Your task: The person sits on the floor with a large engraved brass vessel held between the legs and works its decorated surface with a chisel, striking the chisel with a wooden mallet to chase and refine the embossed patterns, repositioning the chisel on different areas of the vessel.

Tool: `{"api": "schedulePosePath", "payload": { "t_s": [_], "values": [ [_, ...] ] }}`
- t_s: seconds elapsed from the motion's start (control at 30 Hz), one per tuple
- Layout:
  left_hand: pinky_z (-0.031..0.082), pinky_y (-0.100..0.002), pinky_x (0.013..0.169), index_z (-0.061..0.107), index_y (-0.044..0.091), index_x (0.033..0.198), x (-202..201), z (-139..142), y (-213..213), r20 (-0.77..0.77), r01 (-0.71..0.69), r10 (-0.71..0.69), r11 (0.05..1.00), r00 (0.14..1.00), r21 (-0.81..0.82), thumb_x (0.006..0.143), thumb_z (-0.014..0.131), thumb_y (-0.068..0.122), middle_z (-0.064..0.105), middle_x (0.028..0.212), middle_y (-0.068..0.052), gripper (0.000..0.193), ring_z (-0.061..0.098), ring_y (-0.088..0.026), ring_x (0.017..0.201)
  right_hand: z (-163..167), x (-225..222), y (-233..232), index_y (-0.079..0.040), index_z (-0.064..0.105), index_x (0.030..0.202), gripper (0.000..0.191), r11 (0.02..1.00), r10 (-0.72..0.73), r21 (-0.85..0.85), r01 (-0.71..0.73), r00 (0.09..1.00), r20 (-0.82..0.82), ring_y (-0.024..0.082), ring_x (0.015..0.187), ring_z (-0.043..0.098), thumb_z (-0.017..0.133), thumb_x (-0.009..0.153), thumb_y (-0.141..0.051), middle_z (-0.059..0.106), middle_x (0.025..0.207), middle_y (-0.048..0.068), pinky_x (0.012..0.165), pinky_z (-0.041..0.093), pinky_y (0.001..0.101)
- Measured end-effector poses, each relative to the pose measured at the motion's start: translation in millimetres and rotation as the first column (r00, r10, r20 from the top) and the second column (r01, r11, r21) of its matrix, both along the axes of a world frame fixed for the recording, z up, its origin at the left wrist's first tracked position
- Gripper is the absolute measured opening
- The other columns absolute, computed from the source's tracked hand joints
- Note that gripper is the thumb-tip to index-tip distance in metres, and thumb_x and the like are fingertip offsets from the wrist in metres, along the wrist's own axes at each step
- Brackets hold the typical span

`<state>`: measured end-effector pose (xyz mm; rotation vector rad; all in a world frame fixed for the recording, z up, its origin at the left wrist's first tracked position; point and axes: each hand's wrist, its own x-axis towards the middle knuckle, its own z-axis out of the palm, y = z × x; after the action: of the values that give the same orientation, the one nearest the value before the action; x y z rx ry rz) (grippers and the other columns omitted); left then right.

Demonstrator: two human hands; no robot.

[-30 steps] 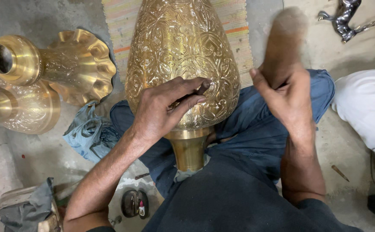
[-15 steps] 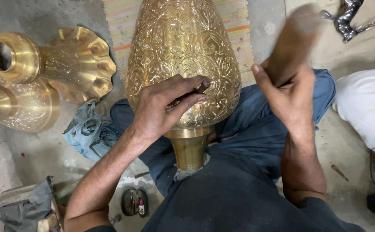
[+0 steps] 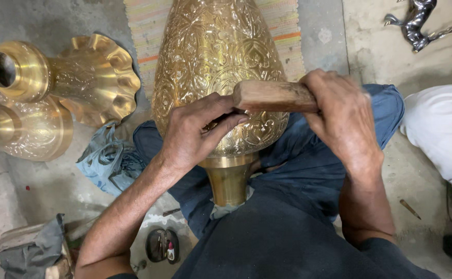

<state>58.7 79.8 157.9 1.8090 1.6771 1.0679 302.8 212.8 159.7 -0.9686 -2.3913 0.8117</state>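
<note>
My left hand (image 3: 192,137) rests against the large, engraved, golden brass vase body (image 3: 218,67), which lies across my lap with its smooth narrow neck (image 3: 229,178) pointing toward me and its wider end running away over a striped woven mat (image 3: 148,31). The fingers (image 3: 221,116) of that hand are curled narrow around something small pressed to the patterned metal; I cannot tell what it is, since the hand hides it. My right hand (image 3: 342,116) is closed firmly around one end of a brown wooden block with a squared end (image 3: 272,96), held crosswise over the vase so that its free end sits right above my left fingertips, touching or nearly touching them. The vase is propped on my legs in blue trousers (image 3: 309,170). To my left on the grey floor lie a fluted, golden brass flared piece with an open round mouth (image 3: 68,72) and, just beside it, another rounded brass piece (image 3: 29,129). A crumpled blue cloth (image 3: 107,160) sits near my left knee. A small silvery metal animal figure (image 3: 417,23) lies well apart at the far right, and someone in white clothing (image 3: 443,134) sits just beside my right leg.
</note>
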Motion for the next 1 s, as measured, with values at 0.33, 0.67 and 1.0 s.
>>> {"api": "schedulePosePath", "payload": {
  "t_s": [0.33,0.67,1.0],
  "values": [
    [0.066,-0.031,0.077,0.07,0.006,0.127,1.2,-0.3,-3.5,0.032,0.017,-0.017,1.0,0.999,-0.002,0.099,0.078,0.017,0.078,0.106,-0.009,0.032,0.078,-0.017,0.092,4.3,2.8,4.7,0.002,0.058,0.114,0.034,0.998,0.017,0.064,-0.018,1.0,0.013,0.031,0.097,0.074,0.077,0.086,0.001,0.071,0.099,0.018,0.08,0.056,0.0407],
    [0.064,-0.03,0.07,0.069,0.004,0.127,-1.2,-1.3,0.0,0.026,0.016,-0.016,1.0,1.0,0.004,0.098,0.078,0.016,0.077,0.1,-0.009,0.033,0.076,-0.016,0.084,-2.9,3.3,0.2,0.001,0.055,0.114,0.03,0.986,-0.147,-0.102,0.13,0.973,-0.176,0.026,0.082,0.071,0.082,0.102,-0.004,0.069,0.094,0.015,0.079,0.055,0.0354],
    [0.065,-0.031,0.078,0.07,0.005,0.123,-2.0,0.7,-0.1,0.01,0.037,-0.037,0.999,0.999,0.01,0.099,0.079,0.016,0.077,0.104,-0.01,0.029,0.078,-0.018,0.091,-6.0,2.5,5.7,-0.003,0.062,0.105,0.032,0.952,0.049,0.293,-0.093,0.987,0.154,0.025,0.088,0.071,0.08,0.08,0.002,0.07,0.091,0.011,0.084,0.057,0.0449]
  ]
}}
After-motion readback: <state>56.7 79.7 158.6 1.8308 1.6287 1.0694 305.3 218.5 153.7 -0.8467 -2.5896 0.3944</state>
